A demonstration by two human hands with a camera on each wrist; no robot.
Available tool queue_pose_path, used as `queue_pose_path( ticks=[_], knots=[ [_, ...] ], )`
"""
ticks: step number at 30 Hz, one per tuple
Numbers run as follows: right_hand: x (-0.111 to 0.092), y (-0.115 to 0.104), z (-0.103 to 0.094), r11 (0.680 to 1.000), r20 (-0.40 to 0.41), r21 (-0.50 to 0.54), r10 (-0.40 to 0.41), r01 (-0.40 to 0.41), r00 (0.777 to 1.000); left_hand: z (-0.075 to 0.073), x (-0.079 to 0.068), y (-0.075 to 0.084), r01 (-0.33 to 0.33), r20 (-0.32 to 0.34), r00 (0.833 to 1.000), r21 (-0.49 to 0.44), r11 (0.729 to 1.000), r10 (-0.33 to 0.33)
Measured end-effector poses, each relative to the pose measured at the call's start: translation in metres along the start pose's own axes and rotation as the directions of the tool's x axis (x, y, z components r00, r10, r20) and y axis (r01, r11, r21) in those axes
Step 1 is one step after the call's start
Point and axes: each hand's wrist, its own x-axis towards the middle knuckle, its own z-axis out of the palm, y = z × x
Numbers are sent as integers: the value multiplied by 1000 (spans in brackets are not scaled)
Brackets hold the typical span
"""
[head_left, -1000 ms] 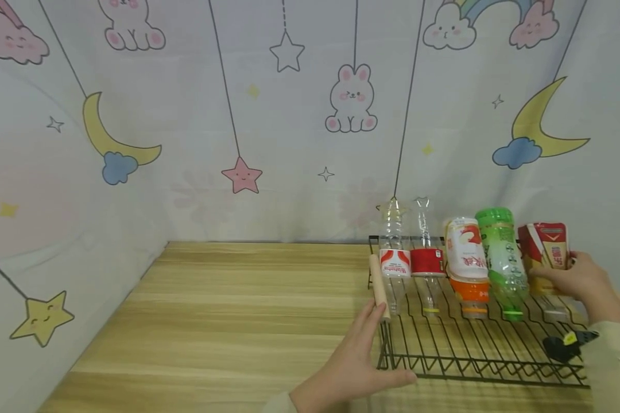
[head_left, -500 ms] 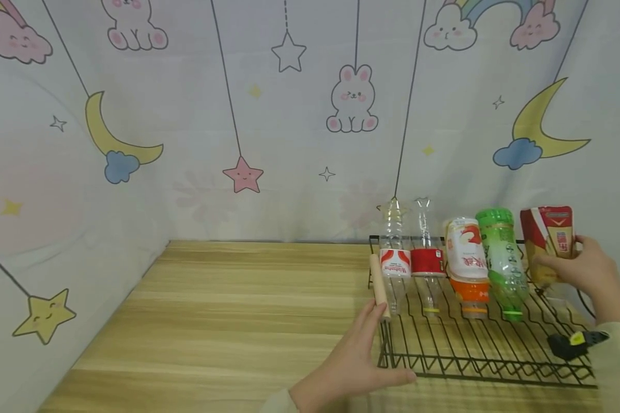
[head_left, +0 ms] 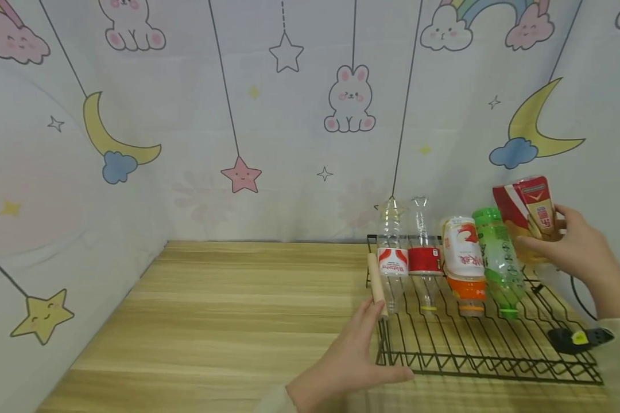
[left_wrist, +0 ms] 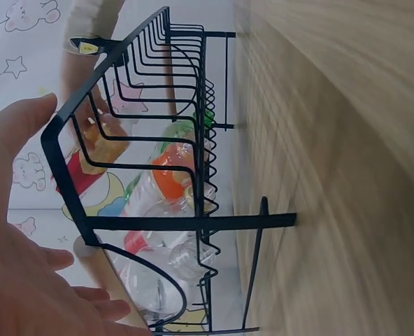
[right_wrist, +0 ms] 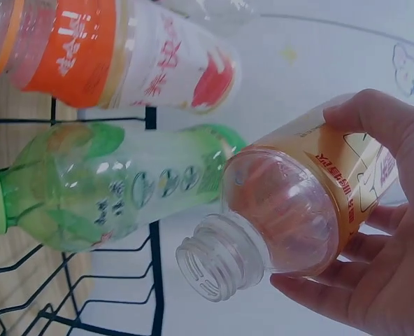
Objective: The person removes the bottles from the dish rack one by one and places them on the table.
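My right hand point(head_left: 578, 252) grips a plastic bottle with a red and gold label point(head_left: 528, 212), held above the rack's right end. In the right wrist view its uncapped mouth points down and left, and the bottle point(right_wrist: 284, 210) seems to be bare of liquid. Just left of it a green bottle point(head_left: 500, 264) leans neck-down in the black wire rack point(head_left: 475, 364). My left hand point(head_left: 348, 361) rests at the rack's left side, fingertips by a wooden handle point(head_left: 376, 281); its fingers look straight in the left wrist view.
An orange-and-white bottle point(head_left: 465, 258), a red-label clear bottle point(head_left: 426, 261) and a Wahaha-label clear bottle point(head_left: 394, 262) also stand neck-down in the rack. The wood-grain table point(head_left: 237, 321) stretches left. A cartoon-printed cloth point(head_left: 289, 126) hangs behind. A black strap device point(head_left: 573, 339) sits at my right wrist.
My right hand has lifted the red and gold bottle up out of the rack and tilted it leftward. The green bottle now leans a little more. My left hand stays put.
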Motion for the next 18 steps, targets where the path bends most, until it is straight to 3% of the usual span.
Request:
queue_pose_path(
  ticks=[7,11,18],
  knots=[
    [-6,-28,-2,995,62,3,-99,99,993,-16,-1,3,-69,-38,997,63,996,72],
    [-10,-44,-5,989,140,11,-148,148,979,-31,-6,4,-78,-56,995,121,990,85],
    [-19,-68,-2,969,223,7,-244,248,944,-60,-9,7,-157,-89,978,273,949,187]
  ],
)
